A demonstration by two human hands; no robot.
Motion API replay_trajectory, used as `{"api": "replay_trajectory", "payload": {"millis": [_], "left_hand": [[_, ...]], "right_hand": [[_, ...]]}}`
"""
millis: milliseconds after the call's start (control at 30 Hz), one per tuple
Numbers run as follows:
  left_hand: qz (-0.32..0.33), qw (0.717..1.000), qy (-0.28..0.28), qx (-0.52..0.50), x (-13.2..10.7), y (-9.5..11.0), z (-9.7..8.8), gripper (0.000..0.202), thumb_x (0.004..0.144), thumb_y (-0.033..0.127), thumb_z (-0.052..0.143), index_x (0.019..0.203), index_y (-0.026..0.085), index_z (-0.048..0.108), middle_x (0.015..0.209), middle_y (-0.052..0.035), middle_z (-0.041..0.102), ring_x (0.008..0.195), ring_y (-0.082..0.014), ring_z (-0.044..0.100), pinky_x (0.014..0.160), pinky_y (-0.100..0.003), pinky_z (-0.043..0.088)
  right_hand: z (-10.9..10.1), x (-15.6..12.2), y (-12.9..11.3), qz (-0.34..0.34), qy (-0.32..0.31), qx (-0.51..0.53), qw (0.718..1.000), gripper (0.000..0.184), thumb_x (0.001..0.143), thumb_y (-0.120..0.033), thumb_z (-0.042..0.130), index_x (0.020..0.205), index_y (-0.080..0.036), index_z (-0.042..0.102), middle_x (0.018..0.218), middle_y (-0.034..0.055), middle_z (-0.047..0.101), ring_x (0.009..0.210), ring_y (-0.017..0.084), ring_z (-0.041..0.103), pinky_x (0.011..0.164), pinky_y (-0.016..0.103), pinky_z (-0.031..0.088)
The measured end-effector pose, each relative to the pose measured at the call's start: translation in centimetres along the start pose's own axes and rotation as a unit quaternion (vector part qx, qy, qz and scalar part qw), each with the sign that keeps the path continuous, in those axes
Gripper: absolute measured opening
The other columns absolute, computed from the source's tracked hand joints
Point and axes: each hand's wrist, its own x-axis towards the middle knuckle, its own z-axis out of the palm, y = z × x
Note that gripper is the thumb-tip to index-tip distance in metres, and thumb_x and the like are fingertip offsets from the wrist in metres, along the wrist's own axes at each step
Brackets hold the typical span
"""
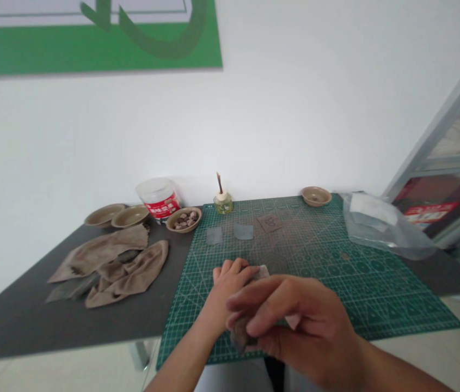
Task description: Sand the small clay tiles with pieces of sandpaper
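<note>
Over the cutting mat point(376, 294), hands point(230, 288) point(299, 321) pressed together around a grey scrap point(240, 336), bowls point(315, 196) beyond.

Cutting mat point(370, 294): matt green plastic. Cloths point(127, 275): soft brown fabric. Bag point(385, 228): glossy clear plastic.

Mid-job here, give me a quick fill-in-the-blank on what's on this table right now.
The left hand and right hand are held over the ____ cutting mat.
The plastic tub behind the mat has a ____ label.
Crumpled brown cloths lie to the ____ of the mat, as seen in the head view.

Missing words: green; red; left.
</note>
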Motion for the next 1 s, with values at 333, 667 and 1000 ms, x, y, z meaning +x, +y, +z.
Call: {"api": "replay_trajectory", "payload": {"millis": [333,667,1000], "left_hand": [[0.005,1.0,0.021,-0.005,-0.6,-0.1,0.5,0.036,0.091,0.022,0.05,0.125,0.029,0.058,0.113,-0.0043,0.063,0.104,-0.0262,0.051,0.086,-0.042,0.037],[0.005,0.992,0.038,-0.117,-1.0,-0.9,-0.1,0.048,0.081,0.011,0.056,0.127,0.027,0.056,0.118,-0.0058,0.065,0.111,-0.0261,0.054,0.094,-0.044,0.037],[0.01,0.992,0.023,-0.124,-1.6,-1.1,-0.4,0.047,0.08,0.008,0.055,0.123,0.029,0.056,0.113,-0.0028,0.066,0.109,-0.0234,0.056,0.096,-0.042,0.035]], "right_hand": [[-4.0,-0.4,3.4,-0.009,-0.004,-0.323,0.946,0.014,0.08,-0.014,0.074,0.091,-0.021,0.067,0.105,0.0057,0.073,0.099,0.017,0.068,0.088,0.03,0.053],[-8.2,-2.9,10.7,0.196,-0.049,-0.493,0.846,0.01,0.081,-0.01,0.069,0.078,-0.02,0.069,0.088,0.001,0.068,0.088,0.017,0.062,0.082,0.029,0.047],[-6.9,-3.2,10.5,0.161,-0.069,-0.526,0.832,0.008,0.081,-0.011,0.068,0.078,-0.019,0.066,0.086,0.0016,0.067,0.087,0.017,0.059,0.081,0.029,0.044]]}}
